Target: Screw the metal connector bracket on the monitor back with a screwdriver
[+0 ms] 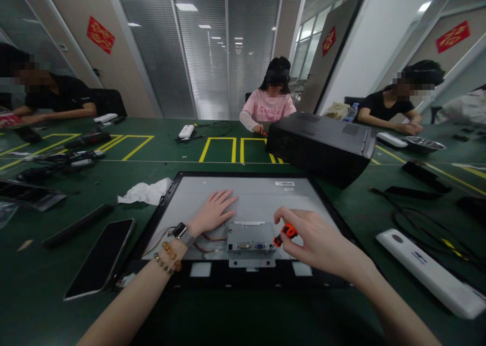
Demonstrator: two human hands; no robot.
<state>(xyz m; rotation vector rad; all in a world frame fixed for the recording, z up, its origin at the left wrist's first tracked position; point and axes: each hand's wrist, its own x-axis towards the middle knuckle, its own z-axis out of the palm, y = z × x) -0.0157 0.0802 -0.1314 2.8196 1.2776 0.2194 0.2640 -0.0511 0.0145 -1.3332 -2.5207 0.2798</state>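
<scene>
An opened monitor panel (261, 186) lies face down in front of me, its grey metal back showing inside a black frame. My left hand (214, 211) rests flat on that metal back, fingers spread, left of centre. With my right hand (311, 234) I grip an orange-and-black screwdriver (285, 233). Its tip end points toward the right side of a small metal box (248, 234) with video ports; whether it touches a screw I cannot tell. Thin coloured wires (205, 240) run from the box's left side under my left wrist.
A smartphone (100, 257) and a dark strip (79, 224) lie to the left, near a crumpled tissue (146, 191). A large black case (322, 143) stands beyond the panel, before a person in pink. A white device (429, 272) and cables sit right. Other people sit at both sides.
</scene>
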